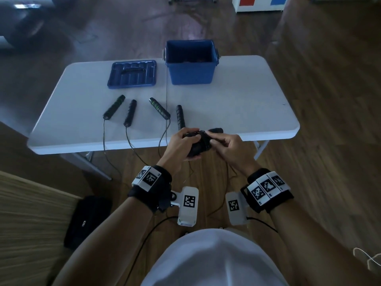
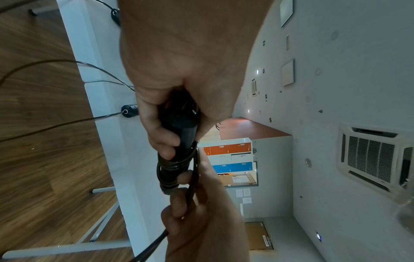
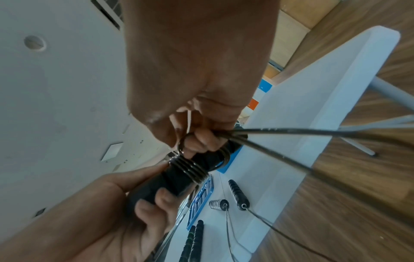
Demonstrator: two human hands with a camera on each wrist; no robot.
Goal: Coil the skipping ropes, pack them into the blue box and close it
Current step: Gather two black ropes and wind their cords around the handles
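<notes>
Left to right on the worktop [image 1: 247, 104]: blue lid [image 1: 132, 74] lying off the box, then four rope handles [image 1: 132, 112] in a loose row, their cords [image 1: 132, 144] trailing over the near edge to the floor. None of those are coiled. Blue box [image 1: 190, 65] sits open at the back, just right of the lid; something dark shows at its bottom, can't tell what.

Front centre, above the worktop edge: left hand [image 1: 183, 145] has a curled grip on a black handle [image 3: 177, 182]. Several tight turns of cord [image 3: 189, 169] are already round it. Right hand [image 1: 224, 145] pinches the loose cord [image 3: 291, 132], apparently feeding it on for the next turn.

Status, my read: one rope mid-coil, two more to wind, then pack and close. Early-to-middle.
</notes>
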